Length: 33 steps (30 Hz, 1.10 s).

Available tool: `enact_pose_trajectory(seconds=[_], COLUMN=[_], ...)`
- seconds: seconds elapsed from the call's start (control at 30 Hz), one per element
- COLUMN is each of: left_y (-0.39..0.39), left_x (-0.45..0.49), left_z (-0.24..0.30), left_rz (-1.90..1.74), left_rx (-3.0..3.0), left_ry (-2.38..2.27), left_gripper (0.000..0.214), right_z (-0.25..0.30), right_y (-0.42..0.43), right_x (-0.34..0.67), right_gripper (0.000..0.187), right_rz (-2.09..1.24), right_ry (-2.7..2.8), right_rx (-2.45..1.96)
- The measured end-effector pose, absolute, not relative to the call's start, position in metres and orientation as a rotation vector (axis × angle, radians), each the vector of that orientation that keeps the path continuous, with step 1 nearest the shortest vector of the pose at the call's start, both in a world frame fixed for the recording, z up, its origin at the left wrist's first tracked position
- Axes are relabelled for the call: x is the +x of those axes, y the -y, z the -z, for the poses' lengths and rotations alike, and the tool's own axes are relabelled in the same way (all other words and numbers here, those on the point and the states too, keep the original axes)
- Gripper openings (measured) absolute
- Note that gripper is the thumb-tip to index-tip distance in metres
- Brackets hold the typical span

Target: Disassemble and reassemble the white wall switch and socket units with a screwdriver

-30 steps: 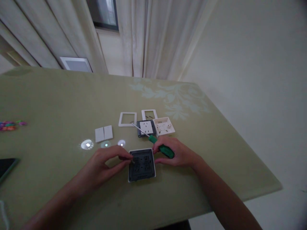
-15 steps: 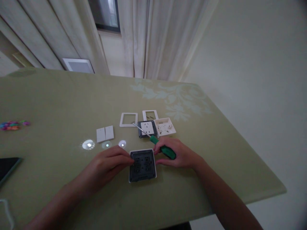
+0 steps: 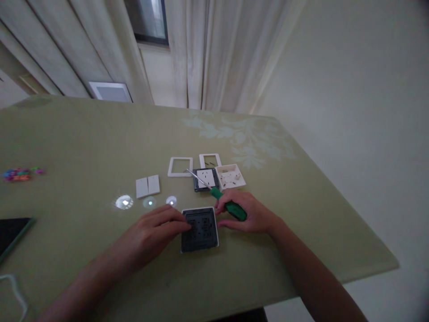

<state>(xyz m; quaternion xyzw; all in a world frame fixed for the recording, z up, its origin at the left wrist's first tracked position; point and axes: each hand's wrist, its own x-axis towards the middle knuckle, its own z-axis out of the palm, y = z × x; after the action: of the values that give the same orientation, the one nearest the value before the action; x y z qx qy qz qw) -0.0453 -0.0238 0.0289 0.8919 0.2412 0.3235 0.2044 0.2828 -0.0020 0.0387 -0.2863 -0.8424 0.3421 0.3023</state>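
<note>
A square switch body (image 3: 200,239) with a black face sits on a white back box near the table's front edge. The fingertips of my left hand (image 3: 162,227) are pressed together over the left part of its face; whatever they pinch is too small to make out. My right hand (image 3: 250,210) is closed on a screwdriver (image 3: 236,209) with a green handle, its shaft pointing up and left over a socket (image 3: 205,179). The thumb of that hand is at the box's right edge. Beside the socket stands an open white back box (image 3: 231,176).
Two white frames (image 3: 170,166) lie behind the socket, small screws (image 3: 209,163) inside the right one. White switch covers (image 3: 147,186) are left of centre. Farther left are small colourful pieces (image 3: 20,174), a dark flat object (image 3: 13,235) and a white cable (image 3: 16,290).
My left fingertips have moved slightly right, farther over the black face of the switch body. My right hand keeps its grip on the screwdriver, nearly still.
</note>
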Motion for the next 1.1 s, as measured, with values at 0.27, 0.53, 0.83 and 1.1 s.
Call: enact_pose_trajectory(seconds=[0.27,0.53,0.83,1.1], left_y=[0.027,0.025,0.022,0.020], left_x=[-0.049,-0.044,-0.039,-0.037], left_z=[-0.029,-0.033,-0.035,-0.033], left_rz=[-0.781,-0.712,-0.530,-0.503], left_rx=[2.634,2.449,2.093,1.927], left_ry=[-0.693,-0.790,-0.916,-1.000], left_gripper=[0.025,0.016,0.009,0.014], right_z=[-0.040,-0.037,-0.036,-0.034], right_y=[0.004,0.004,0.004,0.004], right_x=[0.282,0.281,0.279,0.279], right_gripper=[0.031,0.033,0.032,0.032], right_rz=[-0.903,-0.897,-0.880,-0.887], right_ry=[2.223,2.222,2.219,2.211], right_rx=[-0.761,-0.754,-0.742,-0.739])
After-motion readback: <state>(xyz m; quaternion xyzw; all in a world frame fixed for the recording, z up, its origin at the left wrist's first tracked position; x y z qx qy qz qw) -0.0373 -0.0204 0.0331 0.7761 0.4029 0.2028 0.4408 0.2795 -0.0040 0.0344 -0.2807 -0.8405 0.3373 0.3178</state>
